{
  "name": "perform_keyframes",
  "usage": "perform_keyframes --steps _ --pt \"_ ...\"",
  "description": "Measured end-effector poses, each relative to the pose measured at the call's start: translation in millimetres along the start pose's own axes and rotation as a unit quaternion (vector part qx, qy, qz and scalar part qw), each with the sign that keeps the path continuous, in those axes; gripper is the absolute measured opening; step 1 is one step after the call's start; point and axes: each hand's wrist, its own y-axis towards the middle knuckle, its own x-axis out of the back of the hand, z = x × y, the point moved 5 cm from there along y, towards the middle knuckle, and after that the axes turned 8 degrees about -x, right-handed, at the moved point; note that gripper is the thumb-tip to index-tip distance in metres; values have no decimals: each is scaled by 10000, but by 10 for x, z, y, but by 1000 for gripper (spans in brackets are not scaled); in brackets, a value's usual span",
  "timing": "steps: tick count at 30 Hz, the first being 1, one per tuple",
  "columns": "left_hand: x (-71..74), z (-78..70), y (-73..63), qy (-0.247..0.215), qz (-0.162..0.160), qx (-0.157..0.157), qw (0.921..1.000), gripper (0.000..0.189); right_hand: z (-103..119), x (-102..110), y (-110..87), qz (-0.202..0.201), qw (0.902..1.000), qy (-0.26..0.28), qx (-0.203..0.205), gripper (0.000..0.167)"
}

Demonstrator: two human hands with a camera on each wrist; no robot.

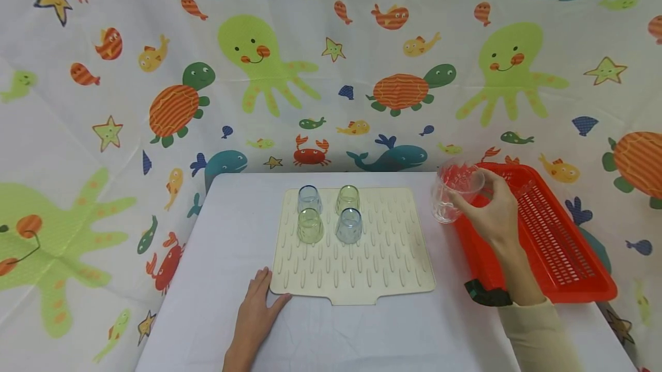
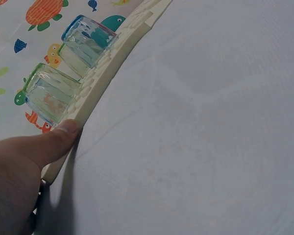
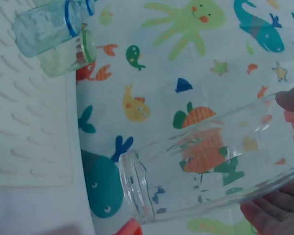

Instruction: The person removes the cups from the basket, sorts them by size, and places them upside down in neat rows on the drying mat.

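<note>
My right hand (image 1: 493, 211) grips a tall clear glass (image 3: 201, 166) near its rim, thumb on one side and fingers on the other. In the head view the glass (image 1: 445, 202) is held between the cream drying mat (image 1: 383, 268) and the red basket (image 1: 558, 240), overlapping the basket's left edge. My left hand (image 1: 256, 309) rests at the mat's front left corner, fingers extended along the side and thumb (image 2: 66, 129) touching the front edge. On the mat, two blue-rimmed glasses (image 1: 349, 227) and two green-rimmed glasses (image 1: 310, 227) stand upside down in two rows.
The red plastic basket with slotted sides stands at the right of the white-covered table (image 1: 227, 228). Ridges cover the mat, which has a lip at its front. A curtain (image 1: 331, 73) printed with sea animals hangs behind and beside the table.
</note>
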Motion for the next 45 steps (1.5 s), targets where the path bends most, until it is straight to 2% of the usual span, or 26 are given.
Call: perform_keyframes --steps 9,19,32,40,45 --pt "3 1 -3 -57 -22 -38 10000 89 108 -207 -238 200 9979 139 596 78" --pt "-3 7 1 -94 -12 -40 9999 88 243 -440 -487 455 9904 170 1298 79" --pt "-6 11 7 -118 -64 -34 9999 88 382 -658 -736 796 9782 272 1897 83" --pt "-8 18 24 -132 -126 -114 9998 87 442 -771 -882 1140 9732 355 1965 82" --pt "7 8 20 -145 -178 -172 9996 86 471 -866 -963 1404 9647 560 2158 82"
